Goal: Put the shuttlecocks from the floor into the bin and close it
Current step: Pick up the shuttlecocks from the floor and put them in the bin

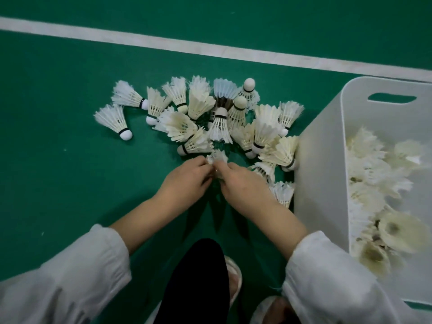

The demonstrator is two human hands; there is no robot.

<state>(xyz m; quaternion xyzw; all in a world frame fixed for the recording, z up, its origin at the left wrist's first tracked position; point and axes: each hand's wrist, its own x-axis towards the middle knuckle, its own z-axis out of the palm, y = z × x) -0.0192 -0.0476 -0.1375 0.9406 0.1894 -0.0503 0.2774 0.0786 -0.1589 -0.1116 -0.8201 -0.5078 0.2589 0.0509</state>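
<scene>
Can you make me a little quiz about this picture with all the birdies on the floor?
1. True or false: the white bin has nothing in it.
2. What do the left hand and the right hand hold between them? A) a racket B) a shuttlecock C) a lid
3. Fill in the gap: the pile of shuttlecocks lies on the green ____.

Key: 1 false; 2 B; 3 floor.

Roughly 18 shuttlecocks outside 1 bin, more inside uncountable; 1 left hand, 1 right hand.
</scene>
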